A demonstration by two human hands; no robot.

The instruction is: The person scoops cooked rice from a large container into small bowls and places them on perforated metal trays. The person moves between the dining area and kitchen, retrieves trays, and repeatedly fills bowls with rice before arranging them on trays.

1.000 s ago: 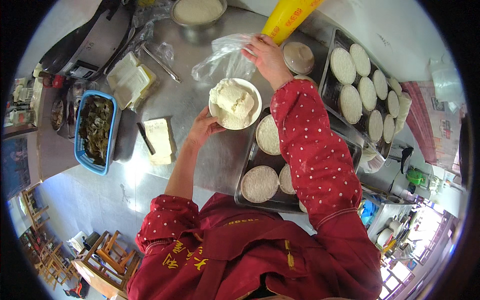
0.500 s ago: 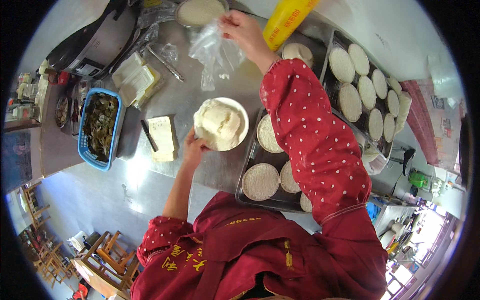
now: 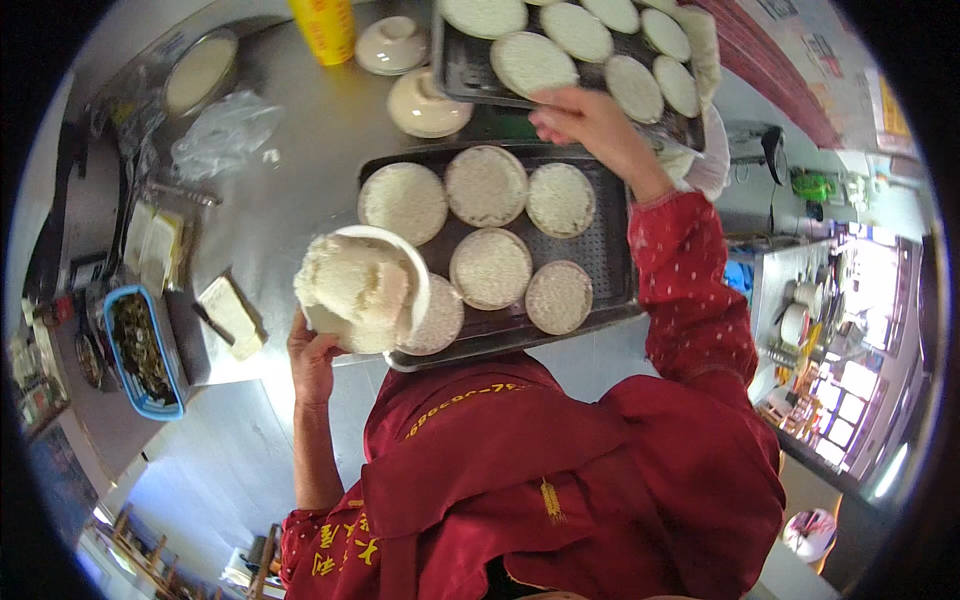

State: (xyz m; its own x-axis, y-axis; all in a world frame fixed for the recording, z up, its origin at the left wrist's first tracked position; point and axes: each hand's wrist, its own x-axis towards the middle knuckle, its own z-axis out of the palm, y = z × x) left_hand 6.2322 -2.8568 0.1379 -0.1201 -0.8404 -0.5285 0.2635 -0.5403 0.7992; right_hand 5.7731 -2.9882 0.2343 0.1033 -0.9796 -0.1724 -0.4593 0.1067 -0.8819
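In my left hand (image 3: 314,360) is a white bowl (image 3: 418,290), tilted to the left, with my fingers closed around its lower side. A large lump of soft white dough-like food (image 3: 355,285) heaps above its rim. My right hand (image 3: 590,125) hovers by the near edge of the far tray (image 3: 460,75), fingers loosely bent and nothing seen in them; whether it touches the tray I cannot tell. Below it lies the near dark tray (image 3: 610,240), holding several round white cakes (image 3: 490,268) with rough tops. The bowl partly covers one cake at the tray's left end.
Two upturned cream bowls (image 3: 428,105) stand beyond the near tray, beside a yellow roll (image 3: 325,30). Farther left are a crumpled clear plastic bag (image 3: 225,130), a round pan of white stuff (image 3: 200,72), a notepad with a pen (image 3: 232,315) and a blue basket of dark leaves (image 3: 143,350).
My right hand has let go of the plastic bag, which now lies on the counter, and has moved over to the trays. The view has swung right. My left hand still holds the bowl.
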